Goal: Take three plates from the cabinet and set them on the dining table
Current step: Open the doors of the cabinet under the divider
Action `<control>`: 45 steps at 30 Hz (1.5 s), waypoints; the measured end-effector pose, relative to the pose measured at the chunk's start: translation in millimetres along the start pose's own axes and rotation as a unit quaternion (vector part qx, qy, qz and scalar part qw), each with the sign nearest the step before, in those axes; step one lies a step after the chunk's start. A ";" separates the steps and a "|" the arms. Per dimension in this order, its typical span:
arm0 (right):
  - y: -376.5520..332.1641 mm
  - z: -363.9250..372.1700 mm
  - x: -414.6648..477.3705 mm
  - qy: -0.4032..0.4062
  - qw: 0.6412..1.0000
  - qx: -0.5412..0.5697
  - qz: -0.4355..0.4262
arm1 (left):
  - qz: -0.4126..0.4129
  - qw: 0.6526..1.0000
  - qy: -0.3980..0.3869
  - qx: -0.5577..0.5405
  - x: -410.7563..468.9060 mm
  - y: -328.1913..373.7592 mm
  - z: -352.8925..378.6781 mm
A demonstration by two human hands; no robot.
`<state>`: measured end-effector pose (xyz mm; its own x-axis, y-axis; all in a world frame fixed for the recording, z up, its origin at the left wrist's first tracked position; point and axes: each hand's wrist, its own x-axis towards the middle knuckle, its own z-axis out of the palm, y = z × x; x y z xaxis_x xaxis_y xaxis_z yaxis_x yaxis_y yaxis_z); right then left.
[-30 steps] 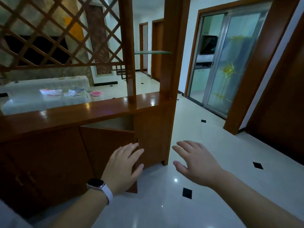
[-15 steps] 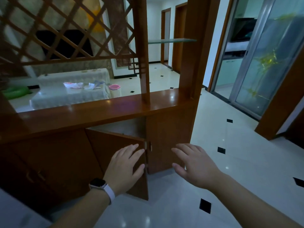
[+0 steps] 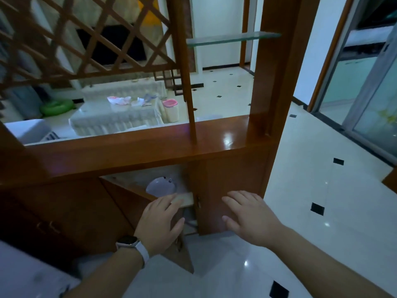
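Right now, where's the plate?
In the head view, the plate sits inside the open cabinet, low centre, just above the left hand on the door.

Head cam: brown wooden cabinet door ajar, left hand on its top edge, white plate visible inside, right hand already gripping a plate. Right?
One thing is wrong: the right hand grips nothing; it hovers open-palmed in front of the closed door panel. The head view shows the rest holds: the brown wooden cabinet door is ajar, the left hand rests on its top edge, and a white plate sits inside.

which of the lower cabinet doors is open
The cabinet door under the left hand is swung out, showing a white plate inside. The door with handles further left is shut.
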<state>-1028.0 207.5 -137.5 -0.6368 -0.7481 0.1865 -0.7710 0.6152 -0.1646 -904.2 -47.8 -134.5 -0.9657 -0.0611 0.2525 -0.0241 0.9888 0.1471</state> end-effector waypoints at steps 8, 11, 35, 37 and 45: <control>13.5 35.9 65.5 -0.045 0.998 0.015 -0.033 | -0.064 0.997 -0.024 -0.020 32.4 -44.6 26.7; 12.4 54.5 93.9 -0.071 0.997 0.007 -0.043 | -0.077 0.996 -0.036 -0.038 41.9 -70.4 42.4; 6.7 166.6 299.1 -0.251 0.913 -0.216 -0.240 | 0.015 0.988 0.032 -0.153 52.8 -164.8 116.7; 2.9 170.4 309.1 -0.251 0.902 -0.244 -0.254 | 0.018 0.988 0.033 -0.147 55.4 -165.4 116.7; -8.3 173.8 309.4 -0.261 0.881 -0.346 -0.190 | 0.003 0.991 0.029 -0.129 57.5 -162.7 121.0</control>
<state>-1217.2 -72.2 -246.8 -0.3810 -0.8335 -0.4002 -0.8631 0.1653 0.4773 -987.0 -195.7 -259.6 -0.9492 -0.0695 0.3069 0.0561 0.9222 0.3825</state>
